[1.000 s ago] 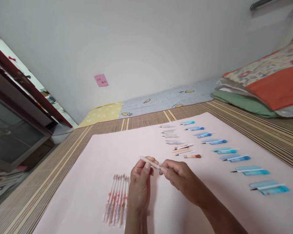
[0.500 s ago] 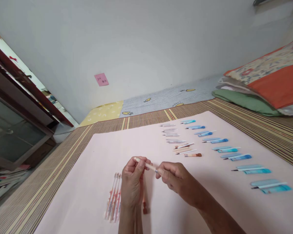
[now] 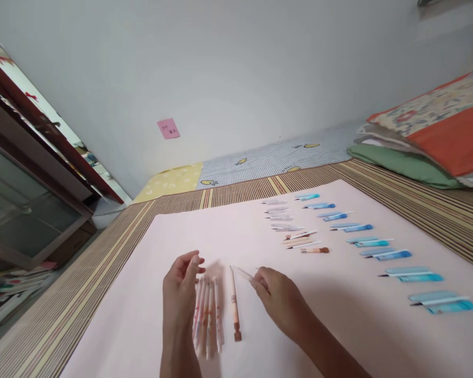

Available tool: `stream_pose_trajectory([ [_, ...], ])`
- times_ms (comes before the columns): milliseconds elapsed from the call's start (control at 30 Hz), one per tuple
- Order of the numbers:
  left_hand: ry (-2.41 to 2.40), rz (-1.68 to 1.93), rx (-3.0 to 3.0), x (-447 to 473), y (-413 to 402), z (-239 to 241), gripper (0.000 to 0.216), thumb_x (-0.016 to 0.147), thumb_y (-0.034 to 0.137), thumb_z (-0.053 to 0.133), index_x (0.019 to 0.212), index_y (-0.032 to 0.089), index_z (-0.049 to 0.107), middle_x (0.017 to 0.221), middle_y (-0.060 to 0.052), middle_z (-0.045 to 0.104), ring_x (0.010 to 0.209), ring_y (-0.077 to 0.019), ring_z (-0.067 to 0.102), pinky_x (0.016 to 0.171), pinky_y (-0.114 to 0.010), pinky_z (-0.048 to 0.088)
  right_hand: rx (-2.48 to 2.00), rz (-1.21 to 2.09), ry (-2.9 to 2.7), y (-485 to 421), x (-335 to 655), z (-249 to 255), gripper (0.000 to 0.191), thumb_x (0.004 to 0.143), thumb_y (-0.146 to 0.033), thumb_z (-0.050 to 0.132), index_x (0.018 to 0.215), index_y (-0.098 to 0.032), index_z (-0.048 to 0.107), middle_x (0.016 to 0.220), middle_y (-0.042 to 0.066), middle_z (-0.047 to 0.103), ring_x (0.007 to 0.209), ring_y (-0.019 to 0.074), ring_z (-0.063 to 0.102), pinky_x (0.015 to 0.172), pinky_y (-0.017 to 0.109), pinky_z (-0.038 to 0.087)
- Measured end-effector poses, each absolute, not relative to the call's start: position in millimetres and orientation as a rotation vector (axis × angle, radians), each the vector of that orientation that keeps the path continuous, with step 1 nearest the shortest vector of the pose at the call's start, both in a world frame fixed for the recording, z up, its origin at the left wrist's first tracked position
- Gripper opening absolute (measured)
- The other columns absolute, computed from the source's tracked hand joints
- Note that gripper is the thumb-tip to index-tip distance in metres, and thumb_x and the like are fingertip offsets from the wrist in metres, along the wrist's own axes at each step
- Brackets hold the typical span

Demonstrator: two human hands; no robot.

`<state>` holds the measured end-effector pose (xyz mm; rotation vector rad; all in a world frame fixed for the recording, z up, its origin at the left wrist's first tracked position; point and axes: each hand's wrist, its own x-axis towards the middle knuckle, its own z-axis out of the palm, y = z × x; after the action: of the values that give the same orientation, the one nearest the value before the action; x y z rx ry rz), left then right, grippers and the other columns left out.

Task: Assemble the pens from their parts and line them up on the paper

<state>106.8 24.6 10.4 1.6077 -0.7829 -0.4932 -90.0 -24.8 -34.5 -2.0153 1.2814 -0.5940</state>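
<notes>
My left hand [image 3: 181,286] hovers with its fingers loosely spread and nothing in it, just above a bundle of several pink-patterned pens [image 3: 208,320] lying side by side on the pink sheet [image 3: 339,325]. My right hand [image 3: 276,296] pinches the end of a thin pale pen part [image 3: 242,273], which points left and slightly up. Between the two hands an orange pen barrel [image 3: 234,304] with a brown end lies on the sheet.
Farther back on the sheet lie rows of taken-apart pens: blue ones [image 3: 382,254] on the right, clear ones [image 3: 278,216] and orange ones [image 3: 305,244] in the middle. A striped mat [image 3: 437,210] lies under the sheet. Folded bedding [image 3: 425,147] is at the right, a cabinet [image 3: 27,199] at the left.
Both hands held the pale part together before. My left hand has let go and moved left over the pen bundle. The orange barrel now lies in plain sight on the sheet.
</notes>
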Motion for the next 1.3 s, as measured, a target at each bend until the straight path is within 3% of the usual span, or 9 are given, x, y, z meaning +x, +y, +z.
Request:
stream_pose_trajectory([
  [133,-0.847,-0.581,1.639,102.5,22.8,8.5,0.045,0.074,0.056,0.069,0.095,0.016,0.069,0.082,-0.008,0.071,0.067,-0.0211,0.063,0.062,-0.032,0.044,-2.095,-0.433,1.356,-12.1,-72.1,-41.7,0.011,0.089,-0.013,0.049,0.087,-0.017,0.059,0.086,0.009,0.070,0.078,0.0217,0.066,0.066,0.029,0.041],
  [200,-0.861,-0.609,1.630,98.9,20.7,8.0,0.045,0.074,0.057,0.068,0.094,0.016,0.069,0.081,-0.008,0.070,0.067,-0.0211,0.063,0.061,-0.032,0.045,-2.111,-0.400,1.319,-4.0,-64.3,-38.4,0.014,0.085,-0.007,0.052,0.092,-0.016,0.060,0.093,0.012,0.071,0.083,0.0225,0.068,0.068,0.029,0.043],
  [400,-0.911,-0.648,1.615,98.8,17.8,5.1,0.043,0.076,0.056,0.067,0.093,0.016,0.069,0.080,-0.007,0.070,0.067,-0.0201,0.063,0.061,-0.031,0.045,-1.978,-0.416,1.171,14.0,-43.0,-26.3,0.019,0.084,-0.003,0.046,0.094,-0.015,0.056,0.076,0.005,0.069,0.049,0.0121,0.061,0.052,0.023,0.042],
  [600,-0.930,-0.685,1.607,95.1,13.3,-0.5,0.040,0.076,0.054,0.067,0.089,0.016,0.069,0.078,-0.007,0.070,0.066,-0.0196,0.062,0.062,-0.031,0.044,-1.980,-0.542,1.117,15.5,-37.5,-29.2,0.015,0.083,-0.009,0.048,0.090,-0.016,0.060,0.082,0.006,0.070,0.063,0.0143,0.065,0.055,0.022,0.042],
  [767,-1.072,-0.688,1.699,88.5,6.4,-10.9,0.031,0.078,0.049,0.065,0.078,0.018,0.068,0.071,-0.005,0.068,0.062,-0.0204,0.061,0.065,-0.034,0.044,-1.968,-0.477,1.053,18.5,-45.1,-26.1,0.016,0.081,-0.009,0.049,0.086,-0.016,0.063,0.075,0.005,0.071,0.055,0.0127,0.063,0.054,0.022,0.040],
  [867,-1.140,-0.730,1.733,85.3,4.3,-14.8,0.030,0.079,0.049,0.064,0.077,0.019,0.068,0.070,-0.004,0.068,0.062,-0.0215,0.062,0.064,-0.034,0.044,-2.040,-0.487,1.006,6.5,-60.8,-24.2,0.015,0.079,-0.010,0.055,0.083,-0.018,0.067,0.076,0.004,0.072,0.069,0.0162,0.067,0.061,0.023,0.042],
  [1000,-1.089,-0.749,1.653,85.2,1.3,-19.0,0.035,0.077,0.053,0.065,0.082,0.018,0.068,0.072,-0.005,0.069,0.064,-0.0215,0.063,0.062,-0.032,0.043,-2.139,-0.618,1.325,-44.8,-117.5,-27.1,0.018,0.086,-0.016,0.052,0.087,-0.020,0.070,0.085,0.001,0.072,0.077,0.0150,0.064,0.067,0.022,0.041],
  [1133,-1.046,-0.756,1.584,81.7,-3.5,-22.8,0.041,0.078,0.056,0.063,0.092,0.017,0.067,0.076,-0.006,0.070,0.067,-0.0208,0.064,0.060,-0.029,0.043,-2.098,-0.666,1.712,-97.6,-188.1,-40.6,0.025,0.084,-0.007,0.045,0.090,-0.014,0.068,0.100,0.012,0.066,0.091,0.0221,0.056,0.075,0.030,0.036],
  [1300,-1.068,-0.811,1.549,72.0,-6.3,-21.7,0.041,0.079,0.053,0.063,0.096,0.017,0.067,0.079,-0.006,0.071,0.069,-0.0201,0.065,0.060,-0.029,0.044,-2.133,-0.580,1.745,-110.7,-215.9,-58.4,0.019,0.078,-0.007,0.051,0.072,-0.017,0.067,0.087,0.008,0.063,0.081,0.0201,0.053,0.067,0.028,0.032],
])
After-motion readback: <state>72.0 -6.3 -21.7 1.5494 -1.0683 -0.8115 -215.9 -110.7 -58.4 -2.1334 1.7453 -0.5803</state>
